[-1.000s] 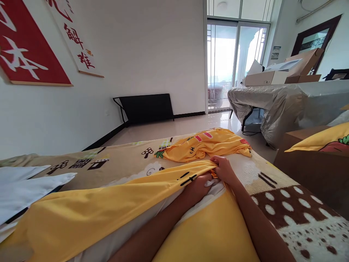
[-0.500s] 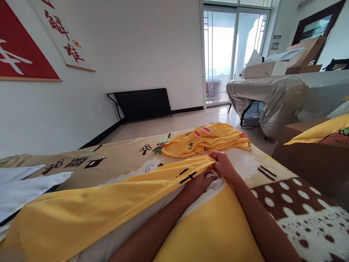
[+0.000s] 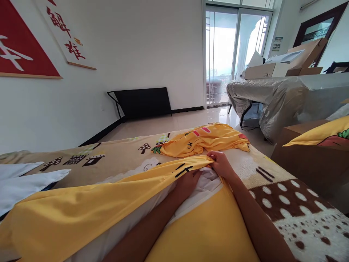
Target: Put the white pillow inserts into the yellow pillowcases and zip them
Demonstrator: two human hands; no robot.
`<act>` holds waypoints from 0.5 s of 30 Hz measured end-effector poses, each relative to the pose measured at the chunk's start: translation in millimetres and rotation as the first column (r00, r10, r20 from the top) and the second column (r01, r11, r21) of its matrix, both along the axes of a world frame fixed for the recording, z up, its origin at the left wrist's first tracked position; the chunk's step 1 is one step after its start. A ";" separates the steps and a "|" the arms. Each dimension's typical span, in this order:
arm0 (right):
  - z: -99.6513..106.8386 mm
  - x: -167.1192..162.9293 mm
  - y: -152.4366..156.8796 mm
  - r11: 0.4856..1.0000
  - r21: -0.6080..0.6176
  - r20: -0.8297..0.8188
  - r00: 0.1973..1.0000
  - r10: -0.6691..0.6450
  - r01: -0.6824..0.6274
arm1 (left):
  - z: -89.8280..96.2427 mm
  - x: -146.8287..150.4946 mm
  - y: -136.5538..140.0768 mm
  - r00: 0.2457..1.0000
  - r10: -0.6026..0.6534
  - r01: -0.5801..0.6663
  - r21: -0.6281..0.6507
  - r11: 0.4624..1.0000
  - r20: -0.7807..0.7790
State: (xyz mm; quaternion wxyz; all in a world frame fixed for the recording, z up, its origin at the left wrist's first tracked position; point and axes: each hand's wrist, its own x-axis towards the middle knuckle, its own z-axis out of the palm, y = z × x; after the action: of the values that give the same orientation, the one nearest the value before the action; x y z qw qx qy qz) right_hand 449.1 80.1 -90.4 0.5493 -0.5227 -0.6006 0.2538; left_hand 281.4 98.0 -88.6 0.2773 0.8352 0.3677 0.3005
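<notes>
A yellow pillowcase (image 3: 81, 203) with black printed marks spreads across the foreground, its opening pulled apart over a white pillow (image 3: 208, 178). My right hand (image 3: 221, 163) is closed on the pillowcase's far edge, fingers pinching the fabric. Inside the opening, my left hand (image 3: 188, 183) lies on the white pillow, fingers apart and partly covered by the yellow cloth. Just beyond both hands a crumpled yellow-orange printed cloth (image 3: 201, 140) rests on the patterned blanket (image 3: 122, 162).
White cushions (image 3: 29, 185) lie at the left. To the right stands a cardboard box (image 3: 308, 160) with a yellow printed pillow (image 3: 321, 133) on it. Behind are a plastic-covered table (image 3: 286, 94) bearing boxes and a black folded panel (image 3: 143, 103) against the wall.
My left hand has drawn back toward me and to the left, away from the far corner, exposing more white pillow. My right hand keeps its hold on the pillowcase edge.
</notes>
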 end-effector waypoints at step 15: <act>3.3 -0.9 -2.2 0.995 -0.066 -0.158 0.986 0.058 -0.070 | 9.2 6.4 -11.0 0.943 -0.321 0.313 -0.094 0.945 -0.083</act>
State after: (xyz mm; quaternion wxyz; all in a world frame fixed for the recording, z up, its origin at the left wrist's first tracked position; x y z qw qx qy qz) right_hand 448.2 78.0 -87.1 0.5669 -0.5010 -0.5630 0.3327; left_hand 287.8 87.0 -79.4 0.3369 0.8854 0.2532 0.1962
